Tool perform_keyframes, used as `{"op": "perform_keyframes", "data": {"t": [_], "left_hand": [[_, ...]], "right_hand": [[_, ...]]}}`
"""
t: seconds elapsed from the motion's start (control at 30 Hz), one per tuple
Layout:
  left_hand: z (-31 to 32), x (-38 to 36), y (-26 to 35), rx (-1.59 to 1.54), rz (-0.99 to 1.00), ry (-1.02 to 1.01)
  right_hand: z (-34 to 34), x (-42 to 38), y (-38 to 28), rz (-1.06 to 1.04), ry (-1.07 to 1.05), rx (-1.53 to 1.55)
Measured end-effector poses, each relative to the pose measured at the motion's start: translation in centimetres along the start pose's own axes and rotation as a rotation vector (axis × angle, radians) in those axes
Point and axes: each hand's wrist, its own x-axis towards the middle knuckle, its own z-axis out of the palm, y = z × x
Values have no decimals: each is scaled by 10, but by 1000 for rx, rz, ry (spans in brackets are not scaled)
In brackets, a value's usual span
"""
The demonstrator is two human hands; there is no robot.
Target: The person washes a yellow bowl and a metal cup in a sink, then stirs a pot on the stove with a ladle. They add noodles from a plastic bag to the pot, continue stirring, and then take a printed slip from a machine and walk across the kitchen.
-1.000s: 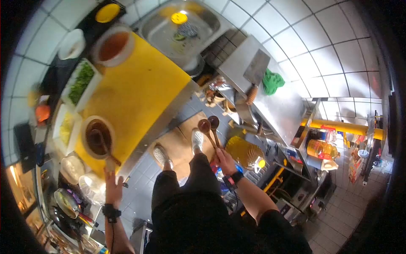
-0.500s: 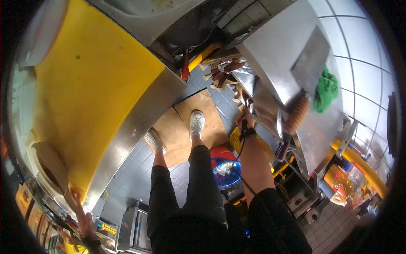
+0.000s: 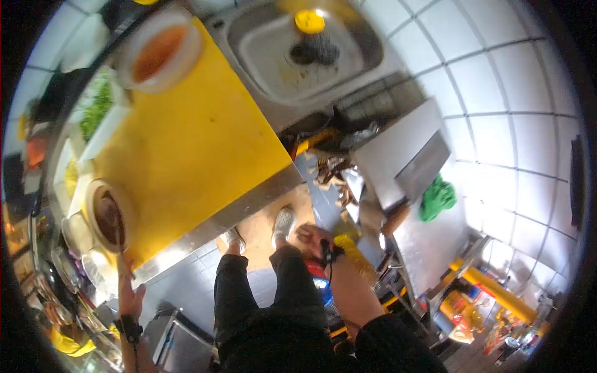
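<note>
At the lower left, my left hand (image 3: 129,295) is closed on the handle of a ladle (image 3: 109,214). The ladle's bowl rests inside a round white tub (image 3: 127,208) of dark brown sauce, beside the yellow board (image 3: 199,143). My right hand (image 3: 316,240) hangs over the floor in front of the counter, a little blurred. Its fingers look loosely bent and apart, and I see nothing in them. A yellow basket-like thing (image 3: 354,252) is just beyond that wrist.
A cleaver (image 3: 423,165) and a green cloth (image 3: 438,198) lie on the steel surface (image 3: 429,236) at right. Several tool handles (image 3: 333,174) stick out below it. A sink (image 3: 298,87) is at the back. A tub of orange-red food (image 3: 160,53) sits on the board's far end.
My view has tilted up, bringing the sink and tubs into sight. The ladle has come down into the sauce tub. My right hand has moved left, away from the steel unit with the handles.
</note>
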Motion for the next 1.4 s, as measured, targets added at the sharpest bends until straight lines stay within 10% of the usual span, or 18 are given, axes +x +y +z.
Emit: {"op": "perform_keyframes", "data": {"t": [0.13,0.43,0.5,0.9,0.97,1.0,1.13,1.23,1.3,1.4], "left_hand": [[-2,1,-3,82,-21,-17],[-16,-4,19,18,85,66],[-20,-6,17,15,108,77],[-1,0,21,-57,-47,168],[6,1,33,-74,-123,195],[9,3,33,-132,-151,218],[13,7,36,-251,-248,281],[40,-8,-35,-321,-489,208],[35,-2,-16,-488,-464,300],[37,6,-8,-525,-362,368]], "right_hand": [[162,-90,-100,215,-139,93],[317,-161,-303,-244,41,-119],[323,-150,-336,-538,17,-155],[329,-24,-526,-747,154,-202],[303,11,-578,-958,412,-1880],[282,43,-598,-1123,453,-1974],[292,112,-648,-923,431,-1037],[314,124,-690,-836,492,-1470],[322,136,-692,-885,433,-1208],[340,121,-691,-849,456,-1632]]}}
